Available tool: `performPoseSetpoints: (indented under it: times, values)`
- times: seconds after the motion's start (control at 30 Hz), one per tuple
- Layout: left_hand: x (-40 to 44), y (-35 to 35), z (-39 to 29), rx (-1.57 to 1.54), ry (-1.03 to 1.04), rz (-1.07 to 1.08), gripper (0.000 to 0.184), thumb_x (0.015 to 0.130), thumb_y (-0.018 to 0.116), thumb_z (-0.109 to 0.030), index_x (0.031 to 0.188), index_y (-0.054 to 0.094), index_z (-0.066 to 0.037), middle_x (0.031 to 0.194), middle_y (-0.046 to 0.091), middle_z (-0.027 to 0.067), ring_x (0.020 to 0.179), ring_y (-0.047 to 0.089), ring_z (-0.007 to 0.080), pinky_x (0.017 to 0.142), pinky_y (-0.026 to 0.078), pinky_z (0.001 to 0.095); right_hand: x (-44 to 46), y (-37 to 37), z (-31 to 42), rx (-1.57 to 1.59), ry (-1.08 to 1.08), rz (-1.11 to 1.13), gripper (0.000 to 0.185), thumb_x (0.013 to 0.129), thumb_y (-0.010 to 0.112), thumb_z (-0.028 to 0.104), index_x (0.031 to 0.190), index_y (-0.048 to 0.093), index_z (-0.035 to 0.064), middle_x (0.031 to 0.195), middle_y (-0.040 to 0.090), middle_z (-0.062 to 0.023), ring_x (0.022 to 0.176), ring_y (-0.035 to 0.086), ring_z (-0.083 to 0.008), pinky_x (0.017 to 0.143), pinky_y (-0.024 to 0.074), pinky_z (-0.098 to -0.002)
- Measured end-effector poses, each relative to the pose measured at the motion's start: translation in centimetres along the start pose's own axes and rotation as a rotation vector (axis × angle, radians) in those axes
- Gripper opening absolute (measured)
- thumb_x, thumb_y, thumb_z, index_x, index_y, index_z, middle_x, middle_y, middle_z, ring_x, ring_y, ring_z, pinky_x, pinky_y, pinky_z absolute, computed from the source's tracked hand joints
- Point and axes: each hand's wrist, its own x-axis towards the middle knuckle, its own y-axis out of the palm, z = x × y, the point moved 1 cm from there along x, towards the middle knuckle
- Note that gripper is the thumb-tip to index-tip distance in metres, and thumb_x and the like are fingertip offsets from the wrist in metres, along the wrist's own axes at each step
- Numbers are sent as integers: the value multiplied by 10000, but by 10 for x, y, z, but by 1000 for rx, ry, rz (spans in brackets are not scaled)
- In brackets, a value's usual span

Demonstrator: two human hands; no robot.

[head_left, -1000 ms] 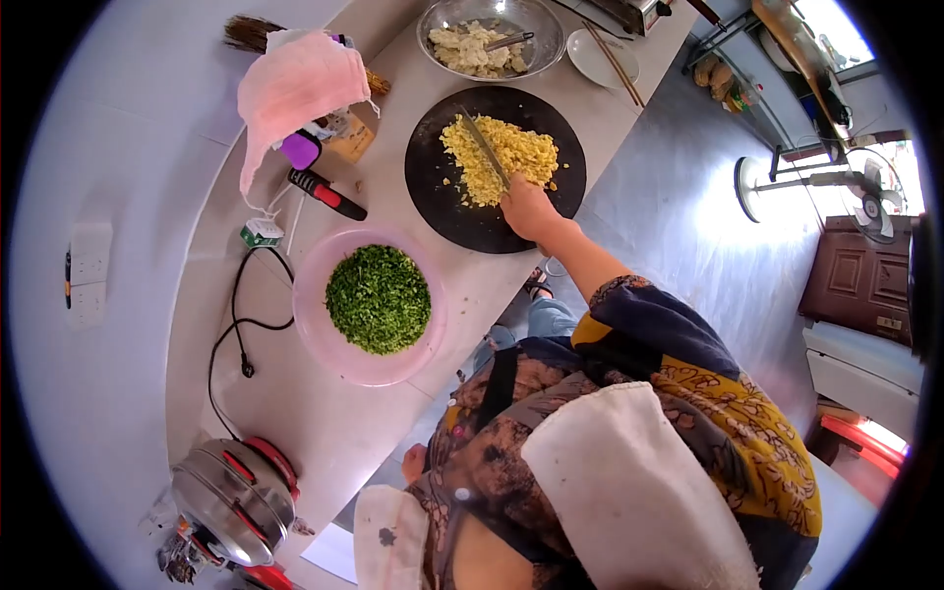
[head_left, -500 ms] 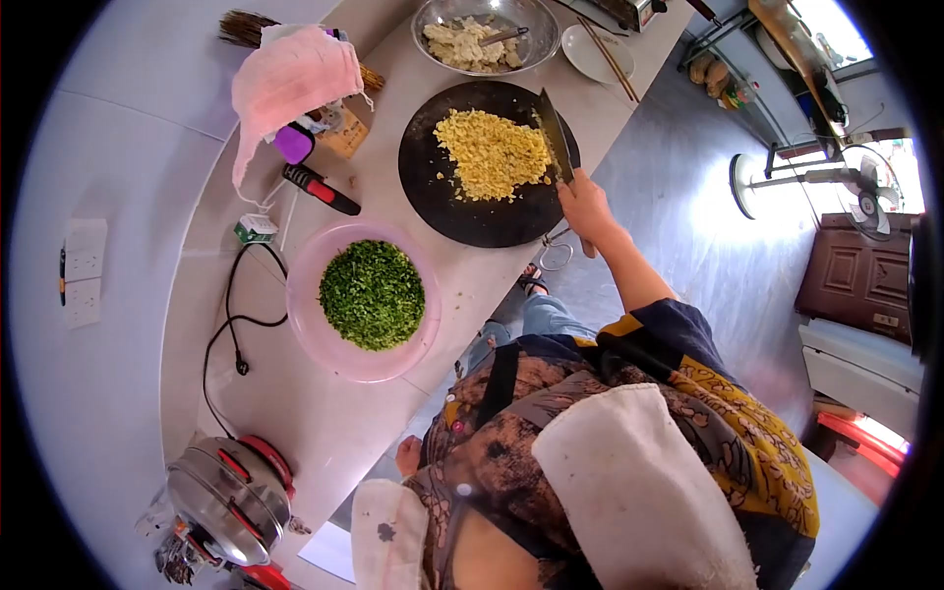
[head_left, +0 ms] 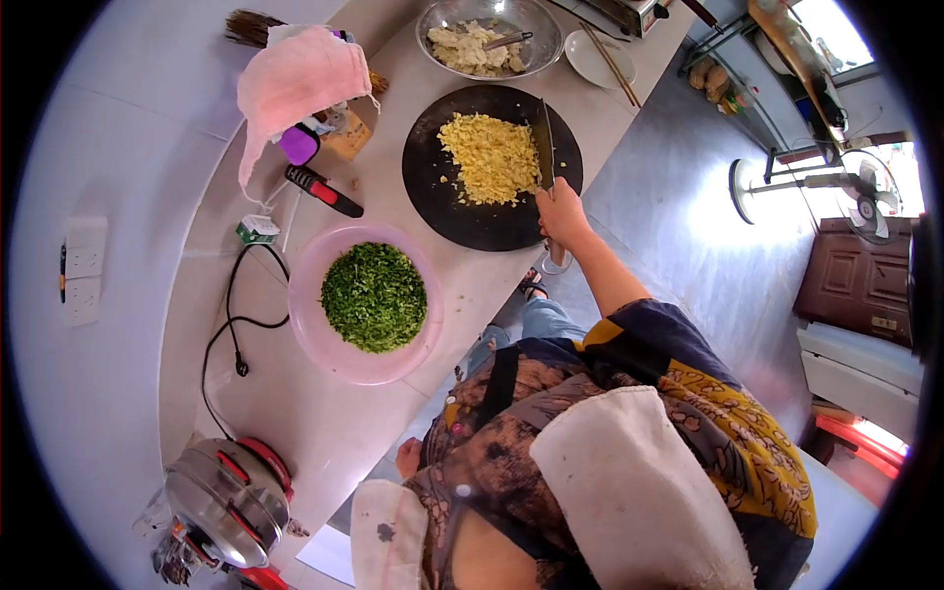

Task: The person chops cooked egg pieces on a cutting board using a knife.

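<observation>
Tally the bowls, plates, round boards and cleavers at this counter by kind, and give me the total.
Bowls: 2 (pink bowl, metal bowl)
Plates: 1 (white plate)
Round boards: 1 (black board)
Cleavers: 1 (cleaver in the right hand)
Total: 5

Right hand [head_left: 560, 212] gripping knife [head_left: 546, 147], blade at edge of chopped yellow food [head_left: 487, 159] on round black board [head_left: 442, 211]. Pink basin [head_left: 379, 368] of chopped greens [head_left: 374, 298] nearby on counter [head_left: 324, 418]. Left hand [head_left: 408, 457] low, partly hidden.
</observation>
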Motion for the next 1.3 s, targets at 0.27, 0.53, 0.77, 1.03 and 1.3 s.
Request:
performPoseSetpoints:
  times: [0.27,0.53,0.77,1.03,1.3]
  values:
    - [-7,-4,-11,4,53,38,226,854,561,-260,780,627,-57,694,574,-26,686,507,77,637,432,268,8,16,14,-85,-199,-38,276,884,517,239,882,383,-3,687,563,-192,567,591,-310,500,491,-408]
    - [-19,-3,-15,59,102,115,259,848,523,-287,718,582,-71,607,507,6,626,474,84,590,415,301,49,36,-21,-473,-444,-90,263,889,520,222,875,383,-2,697,581,-181,552,606,-273,475,482,-392]
    - [-37,15,-35,202,-3,-310,290,795,594,-334,903,689,-83,707,639,30,672,572,111,643,462,285,23,22,15,-266,-387,-1,252,886,522,219,888,404,-4,694,592,-194,596,616,-328,528,485,-430]
    - [-34,9,-49,86,31,-106,294,793,582,-338,874,689,-77,727,656,50,685,603,131,652,474,285,29,26,23,-447,-424,33,267,873,494,203,941,443,-49,809,583,-311,846,568,-468,728,448,-505]
    - [-18,3,-20,0,-69,55,319,800,552,-385,855,681,-98,703,657,55,701,626,159,665,477,303,36,48,16,-459,-456,43,271,878,500,208,928,456,-56,770,584,-306,802,578,-468,713,452,-512]
